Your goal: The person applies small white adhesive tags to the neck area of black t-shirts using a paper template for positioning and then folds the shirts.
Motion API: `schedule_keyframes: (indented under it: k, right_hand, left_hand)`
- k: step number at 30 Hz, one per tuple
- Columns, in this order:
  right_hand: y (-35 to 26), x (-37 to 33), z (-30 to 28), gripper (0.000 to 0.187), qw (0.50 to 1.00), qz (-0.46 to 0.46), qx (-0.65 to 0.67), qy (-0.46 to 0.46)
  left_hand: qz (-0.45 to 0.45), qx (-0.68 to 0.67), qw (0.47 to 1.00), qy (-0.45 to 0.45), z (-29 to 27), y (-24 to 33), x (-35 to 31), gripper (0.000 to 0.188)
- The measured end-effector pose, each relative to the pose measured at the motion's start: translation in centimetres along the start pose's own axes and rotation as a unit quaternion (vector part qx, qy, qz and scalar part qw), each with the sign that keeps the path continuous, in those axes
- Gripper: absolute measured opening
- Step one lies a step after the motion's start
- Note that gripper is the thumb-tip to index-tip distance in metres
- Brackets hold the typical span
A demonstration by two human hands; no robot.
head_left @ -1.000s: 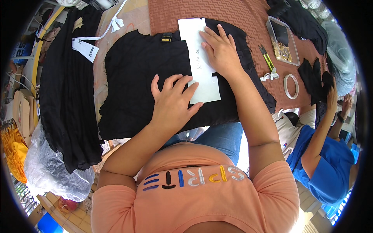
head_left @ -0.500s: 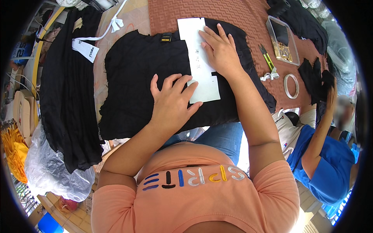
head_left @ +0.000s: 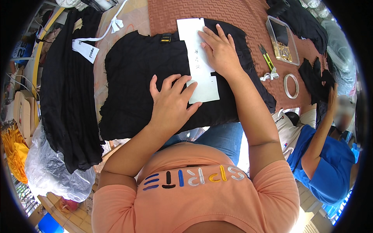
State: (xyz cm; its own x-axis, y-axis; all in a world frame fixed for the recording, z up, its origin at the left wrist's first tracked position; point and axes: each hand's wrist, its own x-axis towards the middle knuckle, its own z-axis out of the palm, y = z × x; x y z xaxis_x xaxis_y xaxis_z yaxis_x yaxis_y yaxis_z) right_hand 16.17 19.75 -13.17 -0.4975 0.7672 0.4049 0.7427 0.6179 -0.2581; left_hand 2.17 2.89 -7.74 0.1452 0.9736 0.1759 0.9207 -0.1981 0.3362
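A black fabric piece (head_left: 147, 66) lies spread out in front of me, with a small dark label (head_left: 166, 37) near its far edge. On top of it rests a white paper pattern (head_left: 196, 46), notched along its sides and marked by hand. My right hand (head_left: 221, 50) lies flat across the pattern's right edge, fingers stretched toward the far end. Lower down, my left hand (head_left: 173, 99) has its fingers spread, the fingertips on the cloth and the thumb and index finger at the pattern's near left edge. Neither hand grips anything.
On the brown textured cloth at right are yellow-handled snips (head_left: 267, 58), a tape roll (head_left: 291, 86) and a clear box (head_left: 283, 40) of small gold-coloured pieces. Black garments (head_left: 70, 89) with a white tag hang at left. A co-worker in blue (head_left: 326, 167) handles black cloth at right.
The paper pattern and my hands have shifted very slightly to the left. Otherwise my hands keep the same pose.
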Motion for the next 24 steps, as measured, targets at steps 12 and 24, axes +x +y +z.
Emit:
schedule_keyframes:
  k: [12,24]
  right_hand:
    - [0.23,0.06,0.17,0.033,1.000,-0.013,-0.004,0.019]
    - [0.16,0.06,-0.07,0.034,1.000,0.004,0.004,-0.008]
  left_hand:
    - [-0.003,0.001,1.000,0.000,0.05,0.05,0.07,0.044]
    - [-0.004,0.000,1.000,0.002,0.00,0.08,0.08,0.045]
